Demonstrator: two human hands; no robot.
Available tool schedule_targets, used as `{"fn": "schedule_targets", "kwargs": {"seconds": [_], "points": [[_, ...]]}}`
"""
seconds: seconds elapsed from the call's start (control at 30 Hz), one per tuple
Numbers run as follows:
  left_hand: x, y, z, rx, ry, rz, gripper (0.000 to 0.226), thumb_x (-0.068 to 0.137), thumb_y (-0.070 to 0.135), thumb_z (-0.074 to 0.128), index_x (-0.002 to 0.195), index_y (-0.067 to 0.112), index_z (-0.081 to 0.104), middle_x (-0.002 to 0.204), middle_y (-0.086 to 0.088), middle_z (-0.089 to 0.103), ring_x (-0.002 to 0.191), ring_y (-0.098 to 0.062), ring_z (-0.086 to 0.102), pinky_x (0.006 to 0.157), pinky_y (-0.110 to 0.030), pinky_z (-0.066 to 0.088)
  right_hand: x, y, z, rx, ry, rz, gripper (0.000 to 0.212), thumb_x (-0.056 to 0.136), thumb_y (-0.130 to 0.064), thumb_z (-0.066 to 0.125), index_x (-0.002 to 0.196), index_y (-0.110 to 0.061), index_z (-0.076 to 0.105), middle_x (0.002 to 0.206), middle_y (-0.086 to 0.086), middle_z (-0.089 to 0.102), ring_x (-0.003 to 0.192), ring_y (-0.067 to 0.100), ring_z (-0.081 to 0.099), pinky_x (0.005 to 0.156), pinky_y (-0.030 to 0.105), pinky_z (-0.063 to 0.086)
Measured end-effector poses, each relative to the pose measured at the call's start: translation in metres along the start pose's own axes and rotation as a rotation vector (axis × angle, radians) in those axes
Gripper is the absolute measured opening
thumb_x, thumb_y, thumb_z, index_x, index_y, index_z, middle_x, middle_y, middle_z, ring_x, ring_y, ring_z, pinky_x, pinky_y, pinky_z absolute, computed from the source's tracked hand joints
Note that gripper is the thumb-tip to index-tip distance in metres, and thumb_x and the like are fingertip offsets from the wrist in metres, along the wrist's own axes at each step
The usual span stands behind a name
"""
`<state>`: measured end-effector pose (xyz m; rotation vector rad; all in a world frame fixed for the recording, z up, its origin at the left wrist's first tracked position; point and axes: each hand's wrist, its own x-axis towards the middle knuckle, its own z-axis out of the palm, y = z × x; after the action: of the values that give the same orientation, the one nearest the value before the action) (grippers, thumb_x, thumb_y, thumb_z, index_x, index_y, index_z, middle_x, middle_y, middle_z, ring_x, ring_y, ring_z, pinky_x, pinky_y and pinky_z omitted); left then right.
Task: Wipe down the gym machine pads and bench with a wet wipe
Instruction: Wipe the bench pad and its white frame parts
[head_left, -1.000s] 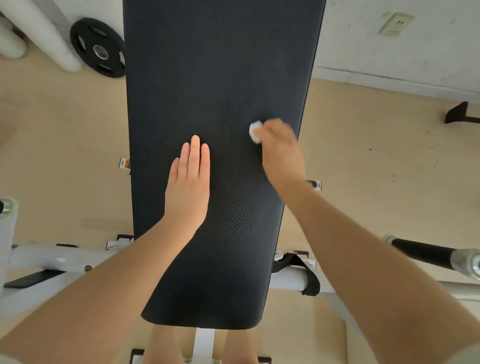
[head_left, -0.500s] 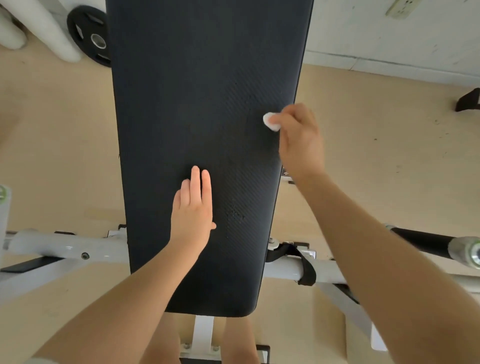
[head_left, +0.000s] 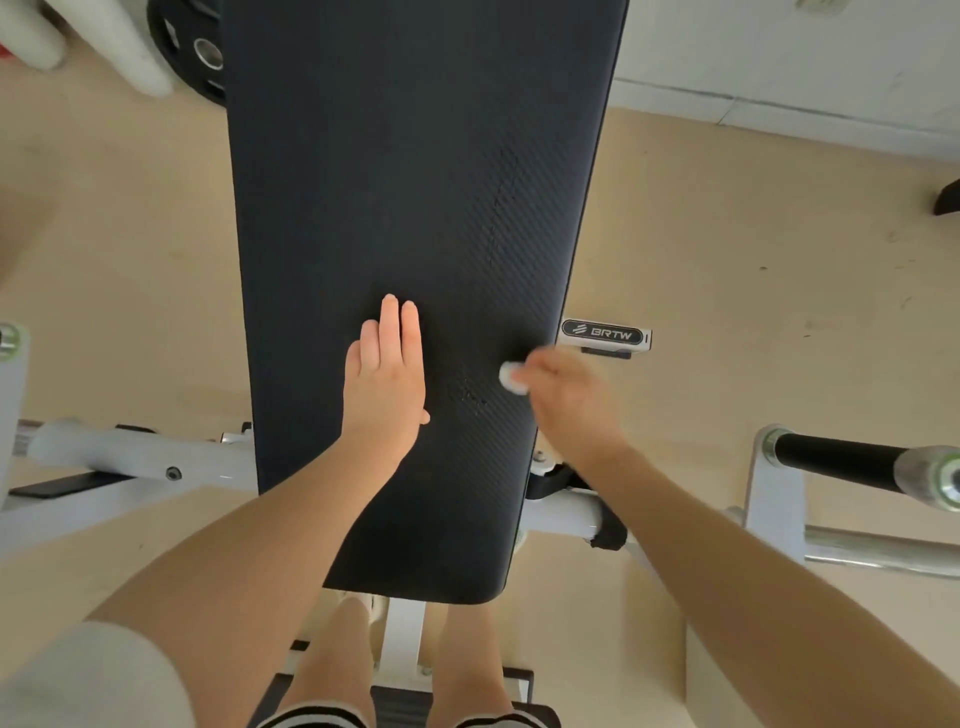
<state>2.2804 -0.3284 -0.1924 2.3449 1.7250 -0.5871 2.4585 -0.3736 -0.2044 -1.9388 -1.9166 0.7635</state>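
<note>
A long black textured bench pad (head_left: 405, 182) runs from the top of the view down to my legs. My left hand (head_left: 385, 379) lies flat on the pad's lower middle, fingers straight and together. My right hand (head_left: 566, 400) is motion-blurred at the pad's right edge and pinches a small balled white wet wipe (head_left: 511, 375) against the pad surface.
The white machine frame (head_left: 135, 457) crosses under the pad. A black-sleeved bar (head_left: 852, 462) juts in at the right. A black weight plate (head_left: 192, 52) leans at the top left. A small BRTW label plate (head_left: 605, 332) sits just right of the pad. Beige floor surrounds everything.
My right hand has slid the wipe down along the pad's right edge toward me. My left hand stays flat on the pad at about the same spot.
</note>
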Motion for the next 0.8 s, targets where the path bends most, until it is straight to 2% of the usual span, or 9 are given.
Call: {"fn": "schedule_targets", "kwargs": {"seconds": [0.1,0.2,0.27,0.37,0.43,0.53,0.6,0.67,0.8], "points": [[-0.001,-0.004,-0.002,-0.028,0.013,0.006,0.116,0.070,0.040,0.075,0.146,0.002,-0.005,0.154,-0.018,0.002,0.137,-0.033,0.020,0.113,-0.039,0.020,0.046,-0.014,-0.036,0.061,0.292,-0.026,0.013,0.089,-0.010,0.053,0.085,-0.003,0.063,0.084,0.016,0.056,0.075,0.032,0.055,0.063,0.036,0.045],[-0.001,-0.009,0.002,-0.055,0.024,0.052,0.113,0.074,0.045,0.071,0.146,0.005,-0.006,0.155,-0.016,-0.001,0.139,-0.033,0.017,0.114,-0.038,0.017,0.078,-0.006,-0.047,0.015,0.328,0.042,0.022,0.093,-0.020,0.049,0.101,-0.006,0.064,0.101,0.009,0.056,0.086,0.024,0.053,0.071,0.026,0.037],[0.001,-0.012,0.005,-0.045,0.028,0.074,0.112,0.075,0.048,0.068,0.146,0.007,-0.007,0.155,-0.015,-0.002,0.140,-0.032,0.016,0.114,-0.038,0.017,0.078,-0.005,-0.034,0.002,0.335,0.091,0.016,0.090,-0.016,0.051,0.096,-0.006,0.063,0.097,0.008,0.056,0.081,0.025,0.052,0.066,0.026,0.036],[0.001,-0.019,0.010,-0.048,0.060,0.116,0.112,0.075,0.050,0.067,0.147,0.007,-0.007,0.155,-0.015,-0.002,0.140,-0.032,0.017,0.113,-0.038,0.019,0.050,-0.013,0.000,-0.111,0.313,-0.053,0.014,0.075,0.011,0.052,0.075,0.001,0.062,0.079,0.019,0.057,0.068,0.034,0.053,0.054,0.029,0.040],[0.002,-0.024,0.011,-0.057,0.070,0.151,0.110,0.076,0.049,0.066,0.147,0.008,-0.007,0.155,-0.015,-0.003,0.140,-0.033,0.017,0.113,-0.038,0.020,0.019,-0.017,0.022,-0.139,0.240,-0.096,0.017,0.072,0.007,0.048,0.070,-0.002,0.062,0.073,0.016,0.056,0.062,0.031,0.054,0.054,0.025,0.038],[-0.001,-0.034,0.011,-0.086,0.082,0.191,0.102,0.078,0.044,0.067,0.148,0.010,0.000,0.155,-0.016,0.000,0.140,-0.035,0.016,0.113,-0.042,0.018,-0.021,-0.022,0.050,-0.186,0.058,-0.056,0.019,0.075,0.009,0.058,0.086,-0.003,0.068,0.089,0.013,0.062,0.075,0.032,0.057,0.064,0.030,0.052],[-0.006,-0.045,0.012,-0.076,0.174,0.175,0.100,0.072,0.040,0.074,0.148,0.012,0.014,0.153,-0.020,0.014,0.137,-0.041,0.023,0.111,-0.049,0.020,-0.028,-0.030,0.054,-0.149,-0.051,0.046,0.023,0.085,0.005,0.052,0.100,-0.003,0.067,0.104,0.011,0.060,0.092,0.030,0.055,0.076,0.032,0.048],[-0.007,-0.058,0.014,-0.076,0.187,0.150,0.102,0.072,0.040,0.074,0.148,0.012,0.013,0.153,-0.021,0.013,0.138,-0.041,0.019,0.111,-0.050,0.017,-0.013,-0.042,0.042,-0.025,0.056,0.164,0.019,0.091,-0.002,0.048,0.096,-0.002,0.067,0.102,0.012,0.057,0.093,0.028,0.053,0.073,0.025,0.037],[-0.005,-0.084,0.020,-0.010,0.198,0.177,0.107,0.068,0.040,0.078,0.146,0.005,0.014,0.153,-0.021,0.016,0.138,-0.040,0.023,0.111,-0.046,0.021,0.048,-0.071,0.000,0.218,0.520,0.274,0.020,0.093,-0.012,0.050,0.091,-0.002,0.066,0.100,0.014,0.055,0.084,0.019,0.052,0.070,0.017,0.032]]}}
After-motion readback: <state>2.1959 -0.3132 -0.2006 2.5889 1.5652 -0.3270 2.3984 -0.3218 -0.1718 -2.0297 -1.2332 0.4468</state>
